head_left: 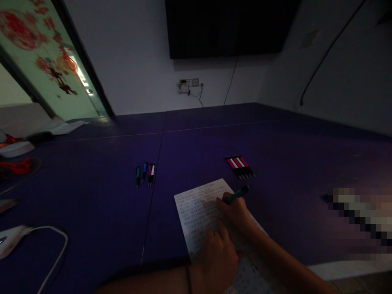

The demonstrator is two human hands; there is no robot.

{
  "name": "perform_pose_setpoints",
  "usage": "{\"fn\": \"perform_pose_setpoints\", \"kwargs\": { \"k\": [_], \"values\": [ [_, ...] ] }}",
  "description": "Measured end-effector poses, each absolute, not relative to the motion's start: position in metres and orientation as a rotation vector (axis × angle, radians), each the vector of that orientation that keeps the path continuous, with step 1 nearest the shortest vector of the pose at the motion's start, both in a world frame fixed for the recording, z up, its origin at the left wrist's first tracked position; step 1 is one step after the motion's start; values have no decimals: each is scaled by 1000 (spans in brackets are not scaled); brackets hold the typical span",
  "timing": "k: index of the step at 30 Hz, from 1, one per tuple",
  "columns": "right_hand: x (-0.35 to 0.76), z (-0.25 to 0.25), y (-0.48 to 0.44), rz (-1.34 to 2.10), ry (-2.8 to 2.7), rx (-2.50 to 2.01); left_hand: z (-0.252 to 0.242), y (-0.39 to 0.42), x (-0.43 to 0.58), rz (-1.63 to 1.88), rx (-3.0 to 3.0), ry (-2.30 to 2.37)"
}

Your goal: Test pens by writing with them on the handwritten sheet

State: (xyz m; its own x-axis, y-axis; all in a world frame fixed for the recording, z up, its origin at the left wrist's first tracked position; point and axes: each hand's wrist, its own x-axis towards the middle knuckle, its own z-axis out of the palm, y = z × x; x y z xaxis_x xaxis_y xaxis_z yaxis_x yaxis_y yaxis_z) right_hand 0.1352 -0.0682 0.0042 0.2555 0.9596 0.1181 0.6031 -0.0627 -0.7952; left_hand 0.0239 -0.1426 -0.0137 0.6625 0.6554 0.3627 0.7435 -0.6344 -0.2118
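In the head view, the right hand (234, 210) is clamped on a green pen (237, 195), whose back end points up and to the right. The pen's tip is hidden by the fingers, so I cannot tell whether it touches the sheet of paper (191, 222) beneath. The sheet lies aslant on the dark purple tabletop (107, 188), under both hands, and carries lines of handwriting too small to read. The left hand (220, 255) rests on the sheet just below and to the left of the right hand, its index finger stretched towards it; it grasps nothing, and its thumb stands apart from the fingers. The two hands and the right forearm cover much of the sheet's middle and its right edge.

Beyond the sheet to the left lie four pens, a green pen (137, 177), a blue pen (145, 172), and a purple one and a white one side by side. Just beyond the sheet's upper right corner, a row of pink and white pens (240, 166) lies close together. Well apart, at the left edge, are a white device (11, 241) with a white cable (63, 245), a red-handled object (20, 166) and a white roll (16, 149). Something at the right edge is pixelated beyond recognition. A dark screen (226, 28) hangs on the far wall.
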Motion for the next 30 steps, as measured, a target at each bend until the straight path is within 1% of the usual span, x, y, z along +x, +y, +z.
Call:
{"fn": "perform_pose_setpoints", "kwargs": {
  "k": [8,15,21,30],
  "values": [
    [134,7,-69,579,-1463,-1714,-15,-142,23,-305,-2560,-1116],
    [134,5,-68,583,-1459,-1722,-13,-141,24,-352,-2542,-1094],
    [135,3,-68,554,-1479,-1716,-9,-141,23,-297,-2580,-1111],
    [134,5,-68,530,-1459,-1733,-15,-141,23,-359,-2553,-1101]
  ]
}}
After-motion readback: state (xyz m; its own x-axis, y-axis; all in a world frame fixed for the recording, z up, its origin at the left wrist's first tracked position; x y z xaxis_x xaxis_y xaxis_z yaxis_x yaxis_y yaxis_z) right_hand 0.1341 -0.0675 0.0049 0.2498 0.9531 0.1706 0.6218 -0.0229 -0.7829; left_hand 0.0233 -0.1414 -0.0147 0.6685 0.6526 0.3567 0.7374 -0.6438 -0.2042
